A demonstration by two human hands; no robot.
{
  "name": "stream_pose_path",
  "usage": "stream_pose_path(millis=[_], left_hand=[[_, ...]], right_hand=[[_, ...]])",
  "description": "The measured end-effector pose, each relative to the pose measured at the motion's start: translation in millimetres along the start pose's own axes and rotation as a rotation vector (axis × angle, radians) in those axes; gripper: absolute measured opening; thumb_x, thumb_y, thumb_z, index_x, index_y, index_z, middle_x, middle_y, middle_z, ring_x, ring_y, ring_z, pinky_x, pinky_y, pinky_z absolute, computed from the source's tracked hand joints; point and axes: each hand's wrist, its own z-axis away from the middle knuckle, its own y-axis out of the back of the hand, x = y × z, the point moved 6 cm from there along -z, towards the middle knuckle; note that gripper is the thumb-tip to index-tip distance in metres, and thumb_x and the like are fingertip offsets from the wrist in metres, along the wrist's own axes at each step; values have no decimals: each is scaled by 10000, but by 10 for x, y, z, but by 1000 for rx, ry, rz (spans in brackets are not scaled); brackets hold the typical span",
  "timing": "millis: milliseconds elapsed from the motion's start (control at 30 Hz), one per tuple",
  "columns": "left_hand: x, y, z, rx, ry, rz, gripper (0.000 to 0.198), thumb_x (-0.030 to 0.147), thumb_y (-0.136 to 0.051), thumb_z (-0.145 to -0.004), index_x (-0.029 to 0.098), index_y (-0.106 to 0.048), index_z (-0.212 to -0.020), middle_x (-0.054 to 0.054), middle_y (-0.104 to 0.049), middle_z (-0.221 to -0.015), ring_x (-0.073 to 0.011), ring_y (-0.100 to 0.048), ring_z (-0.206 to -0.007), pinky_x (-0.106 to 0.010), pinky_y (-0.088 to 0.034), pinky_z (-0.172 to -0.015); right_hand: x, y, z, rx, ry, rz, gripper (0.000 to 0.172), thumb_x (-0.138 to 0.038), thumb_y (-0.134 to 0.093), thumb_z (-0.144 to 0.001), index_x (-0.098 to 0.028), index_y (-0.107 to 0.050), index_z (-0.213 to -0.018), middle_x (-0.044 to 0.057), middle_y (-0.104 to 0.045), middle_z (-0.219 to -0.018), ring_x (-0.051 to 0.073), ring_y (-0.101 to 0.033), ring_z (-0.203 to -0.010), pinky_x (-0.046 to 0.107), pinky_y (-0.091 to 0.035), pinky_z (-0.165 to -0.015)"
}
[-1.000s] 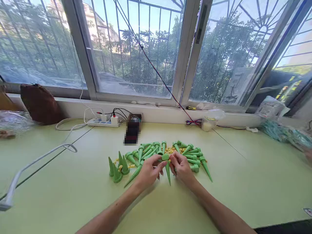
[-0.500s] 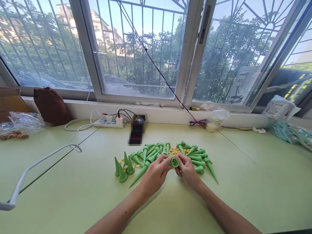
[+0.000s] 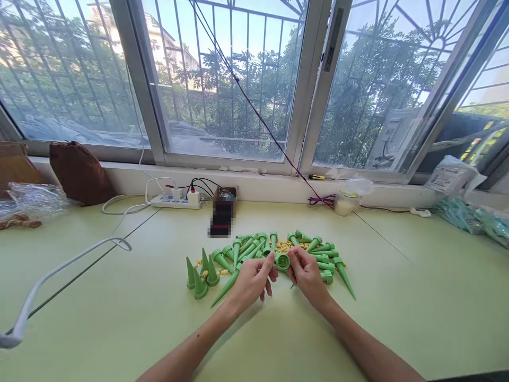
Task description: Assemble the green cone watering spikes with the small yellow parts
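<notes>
My right hand (image 3: pixel 306 269) pinches a green plastic plant watering spike (image 3: pixel 283 261), its round hollow end facing me. The tip of that spike is hidden. Just left of it is my left hand (image 3: pixel 251 278), apart from the spike, its fingers loosely bent and spread with nothing visible in them. Around both hands lie several more green spikes (image 3: pixel 344 276), each a tapered cone with a ribbed cap. Small yellow pieces (image 3: pixel 285 246) are heaped among them. To the left, several green cones (image 3: pixel 200 286) stand upright on their wide ends.
Behind the spikes sits a small box (image 3: pixel 227 195), partly pixelated. A white power strip (image 3: pixel 175 201) with cables lies by the window ledge. A white rod (image 3: pixel 59 278) curves over the table's left side. A jar (image 3: pixel 347 203) and plastic packets (image 3: pixel 463 215) are at back right.
My left hand has come off the spike and moved slightly down and left, its fingers loosening. My right hand keeps the spike, which sits a little higher.
</notes>
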Motion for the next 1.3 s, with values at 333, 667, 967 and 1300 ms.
stream_pose_path(millis=[333,667,967,1300], left_hand=[[43,-76,26,-101,14,127,588,657,-489,-878,118,-604,-673,-41,-605,-688,-98,-578,-458,-189,-433,-379],[-2,-50,30,-121,8,95,527,626,-552,-855,126,-604,-700,-32,-618,-706,-95,-576,-480,-191,-431,-398],[-5,-26,45,-84,-44,-48,400,541,-626,-823,171,-534,-703,36,-520,-543,-116,-536,-468,-203,-429,-405],[145,35,81,8,-211,-326,309,409,-587,-861,180,-542,-659,15,-555,-579,-132,-559,-556,-216,-434,-497]], right_hand=[[30,-46,19,-80,27,2,389,-542,-517,-952,-203,-509,-763,-59,-452,-530,81,-387,-397,209,-278,-383],[79,-76,30,-112,-19,6,406,-548,-503,-955,-217,-450,-727,-68,-398,-536,83,-361,-394,219,-255,-380],[112,-49,12,-107,-25,70,411,-522,-502,-954,-210,-442,-694,-57,-341,-602,90,-305,-469,229,-260,-428],[59,-57,9,-119,7,179,424,-510,-467,-970,-213,-437,-669,-56,-346,-545,110,-312,-483,243,-252,-454]])
